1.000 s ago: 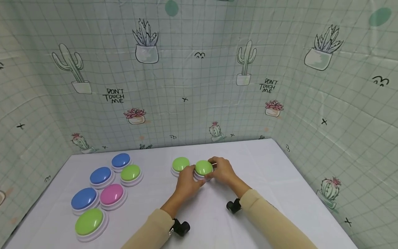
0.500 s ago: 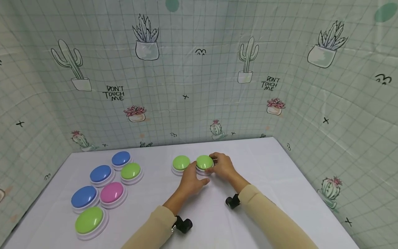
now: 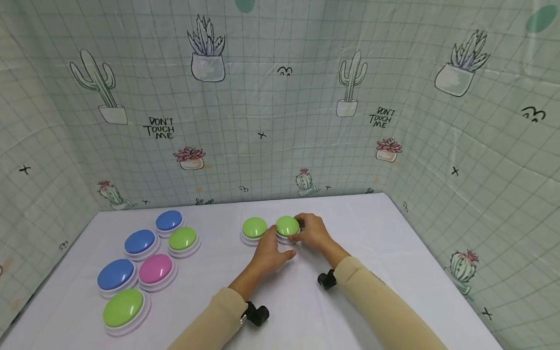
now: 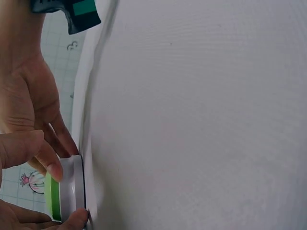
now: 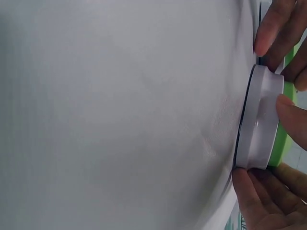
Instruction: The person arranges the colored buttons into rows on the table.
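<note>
Two round push buttons with green domes and white bases stand side by side at the table's back middle. The right green button stands between both hands. My right hand grips it, thumb at its front and fingers round its right side, also seen in the right wrist view on the button's white base. My left hand has its fingers in the gap between the buttons, at this one's left side, its thumb extended away from it. The left green button stands beside those fingers, partly hidden by them.
At the table's left, several more push buttons stand grouped: blue buttons, a pink button, and green buttons. A printed grid cloth rises along the back and sides of the white table.
The right green button has shifted slightly back, now about level with the left one. My left thumb has come off its front. The head view has tilted a little.
</note>
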{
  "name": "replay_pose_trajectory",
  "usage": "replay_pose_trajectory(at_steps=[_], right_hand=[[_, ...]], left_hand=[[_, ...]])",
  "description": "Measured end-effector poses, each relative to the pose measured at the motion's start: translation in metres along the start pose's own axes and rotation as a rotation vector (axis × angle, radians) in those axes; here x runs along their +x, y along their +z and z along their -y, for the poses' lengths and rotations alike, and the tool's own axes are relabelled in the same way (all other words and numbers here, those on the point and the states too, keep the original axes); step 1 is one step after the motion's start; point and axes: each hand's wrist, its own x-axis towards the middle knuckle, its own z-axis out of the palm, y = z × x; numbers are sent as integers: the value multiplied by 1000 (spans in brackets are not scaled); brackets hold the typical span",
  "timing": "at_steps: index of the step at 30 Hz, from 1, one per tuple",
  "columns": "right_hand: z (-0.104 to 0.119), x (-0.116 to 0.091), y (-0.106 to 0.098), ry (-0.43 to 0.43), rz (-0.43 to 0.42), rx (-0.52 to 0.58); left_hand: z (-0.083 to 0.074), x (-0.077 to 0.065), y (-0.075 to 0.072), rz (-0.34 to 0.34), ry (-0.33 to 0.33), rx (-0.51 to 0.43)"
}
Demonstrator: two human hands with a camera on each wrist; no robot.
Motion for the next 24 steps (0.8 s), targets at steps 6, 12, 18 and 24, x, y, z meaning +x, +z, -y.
replay_pose_trajectory(at_steps=[6, 12, 18, 24], right_hand=[[0, 5, -2, -10, 15, -43], [-2, 6, 1, -7, 28, -67], [1, 3, 9, -13, 18, -78], [14, -6, 16, -25, -68, -113]], left_hand=[[1, 0, -2, 10, 4, 1], [4, -1, -4, 21, -5, -3], [7, -4, -8, 24, 0, -21], [5, -12, -22, -6, 23, -62]])
